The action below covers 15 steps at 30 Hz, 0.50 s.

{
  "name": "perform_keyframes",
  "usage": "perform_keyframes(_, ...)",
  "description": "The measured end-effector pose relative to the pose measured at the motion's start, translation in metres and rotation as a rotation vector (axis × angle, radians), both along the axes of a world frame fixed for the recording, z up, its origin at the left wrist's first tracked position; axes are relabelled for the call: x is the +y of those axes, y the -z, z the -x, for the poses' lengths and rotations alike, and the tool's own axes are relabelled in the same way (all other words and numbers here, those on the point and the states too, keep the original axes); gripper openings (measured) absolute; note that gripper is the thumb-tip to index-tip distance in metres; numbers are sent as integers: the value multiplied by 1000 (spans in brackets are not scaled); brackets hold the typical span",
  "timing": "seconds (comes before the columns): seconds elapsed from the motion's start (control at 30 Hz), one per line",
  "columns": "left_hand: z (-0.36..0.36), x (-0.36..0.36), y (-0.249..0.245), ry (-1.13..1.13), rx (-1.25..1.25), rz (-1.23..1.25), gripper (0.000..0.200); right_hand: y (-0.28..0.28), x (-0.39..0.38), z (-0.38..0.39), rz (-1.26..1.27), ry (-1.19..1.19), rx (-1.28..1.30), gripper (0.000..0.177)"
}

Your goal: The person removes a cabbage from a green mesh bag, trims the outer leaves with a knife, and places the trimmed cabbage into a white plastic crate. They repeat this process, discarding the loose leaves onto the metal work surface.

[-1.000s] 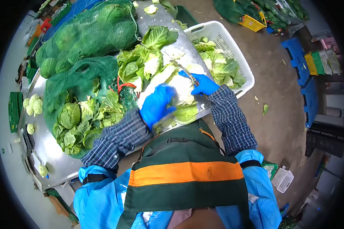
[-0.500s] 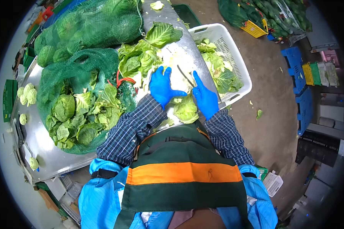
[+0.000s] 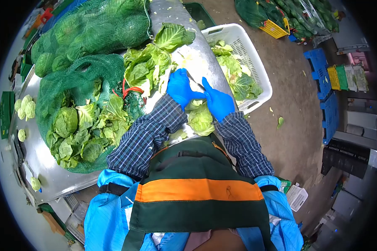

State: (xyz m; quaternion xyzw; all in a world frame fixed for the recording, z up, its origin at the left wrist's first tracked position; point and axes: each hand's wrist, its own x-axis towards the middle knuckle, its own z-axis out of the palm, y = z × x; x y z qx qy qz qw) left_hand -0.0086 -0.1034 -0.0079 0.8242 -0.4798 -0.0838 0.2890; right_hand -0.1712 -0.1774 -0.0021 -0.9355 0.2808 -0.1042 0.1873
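Note:
My left hand [image 3: 179, 90], in a blue glove, lies over the pale cabbage scraps on the metal table [image 3: 222, 69]. Its fingers are bunched together, the thumb stands out sideways, and I see nothing held in it. My right hand [image 3: 219, 102], also gloved in blue, is closed round a knife [image 3: 195, 82]; the handle is hidden and the thin dark blade points up and left. A pale green cabbage [image 3: 200, 120] rests just below both hands, near my apron. Loose cabbage leaves [image 3: 144, 69] lie left of my left hand.
A white basket [image 3: 267, 94] of cabbage leaves stands at the table's right edge. On the left, an opened green net bag [image 3: 86, 67] holds cabbages and leaves, with a full net bag [image 3: 96, 27] behind it. Blue pallets [image 3: 318, 79] stand at far right.
My left hand's spread fingers have drawn together. My right hand has shifted slightly left, closer to the left thumb, and the knife blade now lies flatter. The view has shifted slightly.

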Motion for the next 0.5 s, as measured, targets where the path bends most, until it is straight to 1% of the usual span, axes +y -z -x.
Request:
perform_keyframes(0.03,-4,-1,-2,-1,72,-43,106,-2,2,-1,5,-3,-1,52)
perform_keyframes(0.07,-10,1,-5,67,101,-38,98,-6,7,0,-38,30,112,52)
perform_keyframes(0.1,-6,3,-5,18,-67,174,87,-12,12,-2,-78,66,221,51)
perform_keyframes(0.13,-5,3,-5,35,-19,149,86,-22,19,-1,-76,108,286,50)
perform_keyframes(0.23,-2,-2,-7,53,74,58,88,-11,4,-6,-48,104,298,50)
perform_keyframes(0.27,-3,-5,-10,48,44,-29,85,-10,-3,-13,-23,60,196,56)
perform_keyframes(0.37,-11,-6,-2,11,60,-37,81,-11,-10,-25,-30,20,157,58)
perform_keyframes(0.4,-10,-3,-7,37,72,-54,83,-11,-2,-22,-77,69,234,57)
perform_keyframes(0.43,-13,-2,-9,106,88,-19,87,-17,8,-18,-119,120,309,56)
perform_keyframes(0.5,-9,-6,5,99,2,37,98,-37,22,-12,-158,208,452,55)
